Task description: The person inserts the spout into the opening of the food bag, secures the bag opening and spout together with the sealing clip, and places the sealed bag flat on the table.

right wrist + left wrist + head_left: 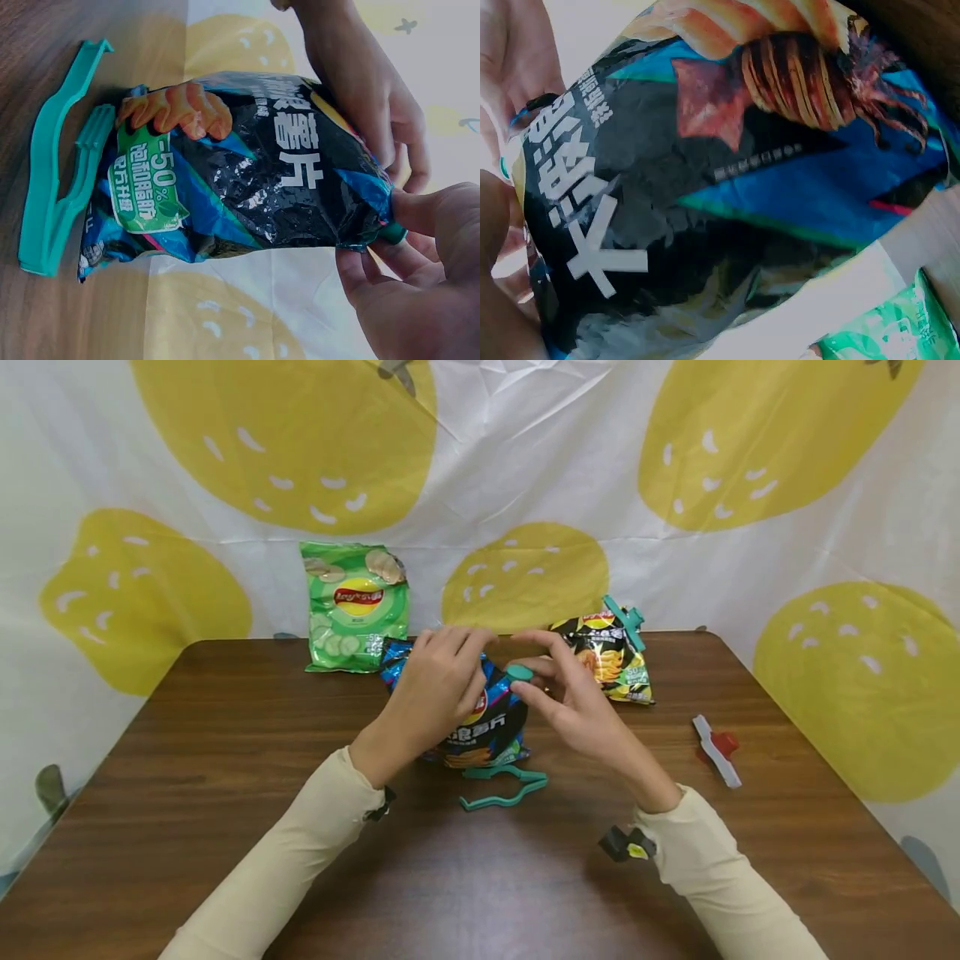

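A black and blue chip bag (487,727) stands on the table in the head view. My left hand (442,689) is curled over its top left part and grips it. At the bag's top right corner, my right hand (562,693) pinches the folded edge between thumb and fingers, as the right wrist view shows. A small teal oval piece (519,673) sits by those fingertips; the rest of it is hidden. Just in front of the bag lies an opened teal bag clip (506,787), also seen in the right wrist view. The left wrist view is mostly filled by the bag (705,172).
A green chip bag (358,610) stands at the back left. Behind my right hand is a black and yellow chip bag (611,664) with a teal clip (626,620) on its upper corner. On the right lies a white and red clip (717,750). A lemon-print cloth hangs behind the table.
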`<state>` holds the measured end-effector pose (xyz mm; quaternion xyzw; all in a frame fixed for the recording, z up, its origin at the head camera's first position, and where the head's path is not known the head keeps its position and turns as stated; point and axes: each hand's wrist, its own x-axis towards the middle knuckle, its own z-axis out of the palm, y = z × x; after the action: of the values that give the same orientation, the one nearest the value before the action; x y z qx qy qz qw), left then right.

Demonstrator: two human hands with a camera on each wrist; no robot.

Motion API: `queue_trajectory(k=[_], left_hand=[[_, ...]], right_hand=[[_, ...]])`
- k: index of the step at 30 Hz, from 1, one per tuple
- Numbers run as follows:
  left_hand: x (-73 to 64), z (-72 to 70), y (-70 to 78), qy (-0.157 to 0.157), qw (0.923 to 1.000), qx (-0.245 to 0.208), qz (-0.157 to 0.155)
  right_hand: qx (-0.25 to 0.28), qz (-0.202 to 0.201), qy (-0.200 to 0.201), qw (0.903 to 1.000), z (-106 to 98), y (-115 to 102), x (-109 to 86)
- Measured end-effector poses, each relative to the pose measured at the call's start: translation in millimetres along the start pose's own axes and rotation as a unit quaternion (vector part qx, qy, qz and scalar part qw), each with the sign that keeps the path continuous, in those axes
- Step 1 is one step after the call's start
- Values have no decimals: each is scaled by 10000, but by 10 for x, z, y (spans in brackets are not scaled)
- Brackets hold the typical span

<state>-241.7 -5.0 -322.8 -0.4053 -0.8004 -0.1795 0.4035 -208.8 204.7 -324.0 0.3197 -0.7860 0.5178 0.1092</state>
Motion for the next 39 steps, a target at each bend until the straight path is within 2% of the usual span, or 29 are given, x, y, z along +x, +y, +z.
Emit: queue_trajectory(k=[2, 5, 8, 10, 13, 17, 21, 27, 29, 32, 36, 38, 39], left_hand=[[1, -9, 1, -52, 9996, 244, 126], [1, -36, 25, -373, 9962, 575, 540], [-5, -68, 64, -844, 9918, 515, 813], [-5, -88, 94, -1132, 9888, 435, 871], [-12, -95, 131, -1361, 9846, 536, 955], [-41, -43, 156, -1260, 9815, 832, 1179], [-69, 37, 161, -980, 9848, 688, 1257], [-76, 78, 130, -882, 9898, 318, 1071], [-80, 78, 107, -898, 9909, 205, 986], [-91, 79, 73, -907, 9924, -78, 826], [-96, 85, 36, -865, 9929, -590, 562], [-93, 89, 20, -826, 9927, -746, 473], [-92, 89, 12, -809, 9927, -775, 446]], right_hand=[[-23, 14, 51, 10000, 8, 6, 3], [-178, 23, 96, 9998, -2, 22, 1], [-286, -18, 37, 9996, -22, 47, 0], [-311, -31, -26, 9995, -31, 49, 1], [-314, -16, -99, 9995, -42, 42, 1], [-394, 164, -135, 9990, -50, 45, -4], [-396, 412, -71, 9983, -54, 59, -18], [-97, 617, 59, 9980, -43, 42, 10], [-208, 662, 59, 9976, -45, 27, 23], [-890, 599, 72, 9942, -72, 3, 4], [-2046, 380, 22, 9781, -125, -49, -95], [-2391, 276, -235, 9703, -132, -61, -168], [-2508, 206, -486, 9666, -124, -55, -207]])
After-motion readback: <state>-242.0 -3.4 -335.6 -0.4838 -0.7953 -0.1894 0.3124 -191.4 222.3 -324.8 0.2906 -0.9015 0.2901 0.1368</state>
